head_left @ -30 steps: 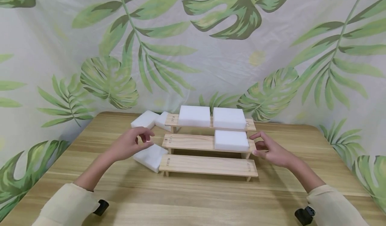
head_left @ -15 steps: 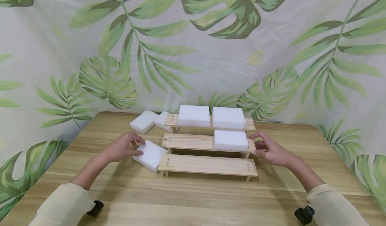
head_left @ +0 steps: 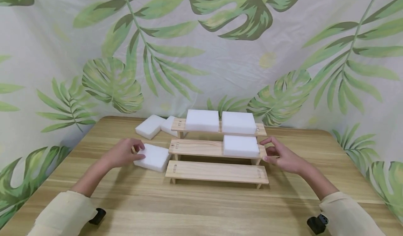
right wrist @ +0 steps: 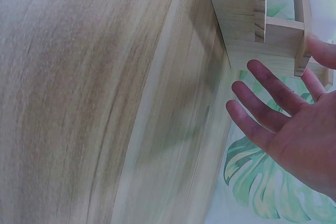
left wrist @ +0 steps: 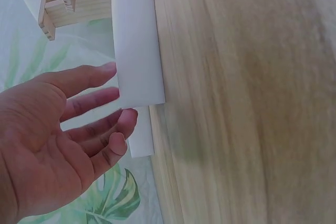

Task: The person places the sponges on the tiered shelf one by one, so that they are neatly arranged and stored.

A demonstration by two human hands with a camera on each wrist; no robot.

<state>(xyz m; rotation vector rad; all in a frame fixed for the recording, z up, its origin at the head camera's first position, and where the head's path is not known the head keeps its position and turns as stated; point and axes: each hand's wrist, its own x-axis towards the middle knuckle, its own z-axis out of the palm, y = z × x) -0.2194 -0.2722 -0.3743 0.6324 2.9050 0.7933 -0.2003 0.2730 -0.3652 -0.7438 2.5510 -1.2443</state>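
In the head view, my left hand (head_left: 119, 153) touches the left part of a white foam block (head_left: 154, 158) lying flat on the table. Its thumb and index fingertips rest on the block's upper face, with the other fingers loosely bent by its edge, as the left wrist view shows. My right hand (head_left: 284, 158) holds the right end of the middle step of a wooden stepped rack (head_left: 217, 171) between thumb and index finger. Its other fingers stretch out loosely below. One foam block (head_left: 241, 145) sits on that middle step, beside the right fingertips.
Two white foam blocks (head_left: 202, 120) stand side by side on the top step. Two more foam blocks (head_left: 150, 126) lie on the wooden table (head_left: 201, 211) behind the left hand, one partly hidden by the rack. A leaf-patterned cloth (head_left: 233, 64) hangs behind.
My left hand has moved left and down onto the near foam block, which has turned and slid slightly left, away from the rack. My right hand has stayed in place.
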